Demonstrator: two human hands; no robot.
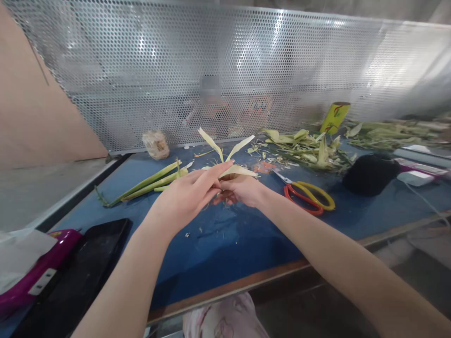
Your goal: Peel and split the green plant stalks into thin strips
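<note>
Above the middle of the blue tabletop (229, 249), my two hands meet around a small spray of pale yellow-green leaf strips (212, 144) that look like husk. Two strips point up and apart, and broader ones lie across my fingers. My left hand (188, 190) reaches over from the left, fingers closed on the base of the strips. Under it, my right hand (244, 187) is curled around the same base, its fingertips partly hidden. Scissors (289, 182) with one red and one yellow handle lie to the right. Long green stalks (151, 180) rest to the left.
A heap of leaves (303, 145) and a yellow cylinder (335, 117) stand at back right, near a black fuzzy object (369, 173). A perforated metal panel (176, 56) closes off the back. At left lie a wrapped bundle (156, 144), a black tray (81, 281) and a purple object (52, 263).
</note>
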